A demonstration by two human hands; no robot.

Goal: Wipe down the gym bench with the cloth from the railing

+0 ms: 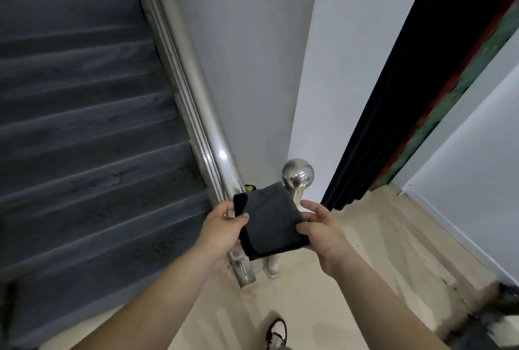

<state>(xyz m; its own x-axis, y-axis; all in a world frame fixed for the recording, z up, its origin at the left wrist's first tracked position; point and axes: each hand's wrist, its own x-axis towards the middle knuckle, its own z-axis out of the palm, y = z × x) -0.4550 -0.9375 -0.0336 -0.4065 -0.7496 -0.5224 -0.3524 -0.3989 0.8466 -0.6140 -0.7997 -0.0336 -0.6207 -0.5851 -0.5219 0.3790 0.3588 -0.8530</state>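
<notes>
At the foot of the railing (193, 113), both hands pinch the folded dark cloth (269, 220): left hand (224, 226) grips one corner, right hand (323, 230) the opposite edge.

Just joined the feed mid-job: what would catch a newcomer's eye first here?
Centre frame, a dark folded cloth is held between the left hand and right hand, just in front of the staircase railing. Behind it gleams the shiny steel ball topping the newel post, with the steel handrail running up beside grey stairs on the left.
</notes>
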